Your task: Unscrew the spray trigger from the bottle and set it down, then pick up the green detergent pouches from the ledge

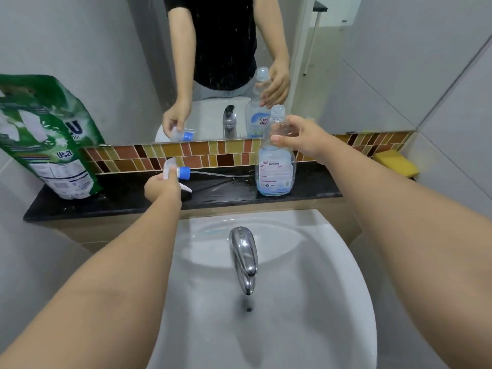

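A clear plastic spray bottle (275, 169) with a little blue liquid stands uncapped on the black ledge (127, 198) behind the sink. My right hand (300, 139) is at its neck, thumb and fingers loosely around it; whether they grip is unclear. My left hand (162, 186) grips the removed white spray head (174, 173) with its blue collar, held just above the ledge. Its thin dip tube (221, 174) points right toward the bottle.
A green detergent pouch (48, 139) leans at the ledge's left end. A yellow sponge (396, 162) lies at the right end. Below are the white basin (332, 262) and chrome faucet (243, 257). A mirror (226, 62) above the tile strip reflects my arms.
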